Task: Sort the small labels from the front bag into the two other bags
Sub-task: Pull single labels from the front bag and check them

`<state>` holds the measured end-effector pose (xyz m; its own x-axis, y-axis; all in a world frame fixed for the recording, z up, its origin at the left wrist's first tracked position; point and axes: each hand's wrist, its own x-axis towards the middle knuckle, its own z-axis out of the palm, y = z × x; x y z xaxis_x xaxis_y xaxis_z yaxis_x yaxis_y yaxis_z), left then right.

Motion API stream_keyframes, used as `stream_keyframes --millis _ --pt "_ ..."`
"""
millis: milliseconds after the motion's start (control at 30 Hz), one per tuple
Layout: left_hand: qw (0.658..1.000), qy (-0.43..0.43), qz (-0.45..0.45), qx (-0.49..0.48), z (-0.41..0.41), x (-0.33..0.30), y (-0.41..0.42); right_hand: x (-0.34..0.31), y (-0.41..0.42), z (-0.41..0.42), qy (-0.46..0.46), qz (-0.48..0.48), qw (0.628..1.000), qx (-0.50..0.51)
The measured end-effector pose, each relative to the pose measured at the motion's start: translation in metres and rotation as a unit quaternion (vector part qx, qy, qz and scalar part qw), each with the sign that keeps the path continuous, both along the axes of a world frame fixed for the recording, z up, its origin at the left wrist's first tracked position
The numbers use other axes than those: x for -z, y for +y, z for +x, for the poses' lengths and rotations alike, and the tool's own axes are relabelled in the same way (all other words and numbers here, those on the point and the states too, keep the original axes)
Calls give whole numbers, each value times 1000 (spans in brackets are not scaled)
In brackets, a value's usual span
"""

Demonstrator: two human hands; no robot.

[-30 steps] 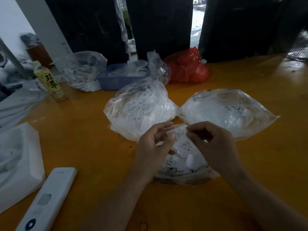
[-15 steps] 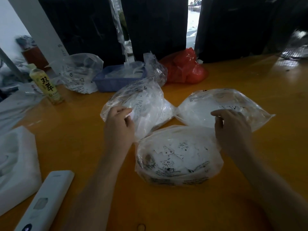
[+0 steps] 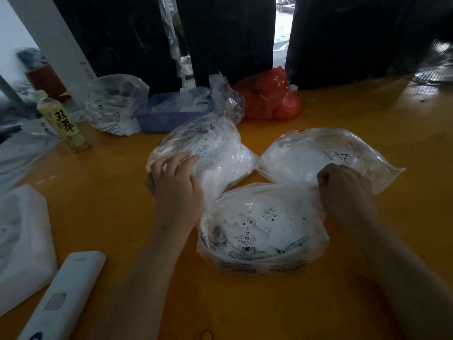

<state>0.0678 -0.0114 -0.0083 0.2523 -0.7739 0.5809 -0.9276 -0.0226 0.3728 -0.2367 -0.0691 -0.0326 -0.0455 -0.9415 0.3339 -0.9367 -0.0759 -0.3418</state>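
The front bag (image 3: pixel 263 256) lies open near me on the orange table, with several small white size labels (image 3: pixel 266 218) inside. The left bag (image 3: pixel 220 153), stuffed with white labels, lies behind it to the left. My left hand (image 3: pixel 176 185) rests on that bag's near side with its fingers stretched out across the plastic. The right bag (image 3: pixel 326 153) lies behind the front bag to the right. My right hand (image 3: pixel 343 187) is at its near edge, fingers curled under onto the plastic. What the fingertips hold is hidden.
A white remote (image 3: pixel 63 295) and a white foam block (image 3: pixel 22 236) lie at the front left. A yellow drink bottle (image 3: pixel 65 123), a clear bag (image 3: pixel 115 106), a blue basket (image 3: pixel 171 111) and a red bag (image 3: pixel 269 96) line the back of the table (image 3: pixel 367 111).
A second ago both hands pinched labels together over the front bag. They have since spread apart, the left to the left bag and the right to the right bag.
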Motion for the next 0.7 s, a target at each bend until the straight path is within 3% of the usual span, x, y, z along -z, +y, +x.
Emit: stream_keyframes --millis 100,200,267,400,700 --pt "993 35 -111 39 -14 -1 11 0 -1 1 -20 -53 998 11" --pt "981 52 -140 127 -33 1 22 2 -1 2 20 32 999 -5" --pt "976 49 -126 171 -45 4 27 6 -1 3 34 64 997 -20" --pt "967 77 -84 230 -55 14 33 0 0 1 10 -11 1000 2" --pt "944 199 9 262 -61 16 37 -16 13 -3 -149 -42 988 4"
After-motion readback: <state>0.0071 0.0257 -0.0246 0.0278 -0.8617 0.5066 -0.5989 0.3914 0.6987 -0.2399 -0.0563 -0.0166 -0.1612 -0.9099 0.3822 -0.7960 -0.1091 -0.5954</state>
